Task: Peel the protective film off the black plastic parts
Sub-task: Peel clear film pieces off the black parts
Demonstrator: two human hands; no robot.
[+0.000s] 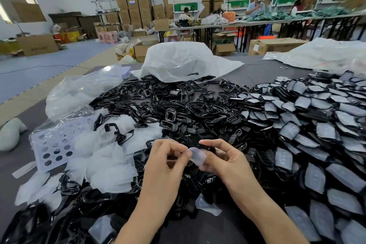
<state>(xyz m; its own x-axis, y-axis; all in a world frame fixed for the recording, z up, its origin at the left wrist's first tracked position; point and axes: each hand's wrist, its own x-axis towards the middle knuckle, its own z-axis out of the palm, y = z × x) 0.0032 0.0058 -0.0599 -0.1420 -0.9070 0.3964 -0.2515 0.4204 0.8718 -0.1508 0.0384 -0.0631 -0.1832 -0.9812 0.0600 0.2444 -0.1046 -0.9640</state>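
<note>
My right hand [221,156] grips a black plastic part [207,146] above the middle of the table. A translucent protective film [197,156] curls off that part, and my left hand [168,156] pinches the film's edge between thumb and fingers. Most of the held part is hidden by my fingers and the film. Film-covered black parts [316,130] lie stacked in a big heap on the right. Bare black frames [170,105] are piled across the middle.
Peeled films [111,166] lie heaped at the left beside a lilac perforated tray [53,144] in a clear bag. White plastic bags [178,61] sit at the far side. People work at long tables [257,22] among cardboard boxes behind.
</note>
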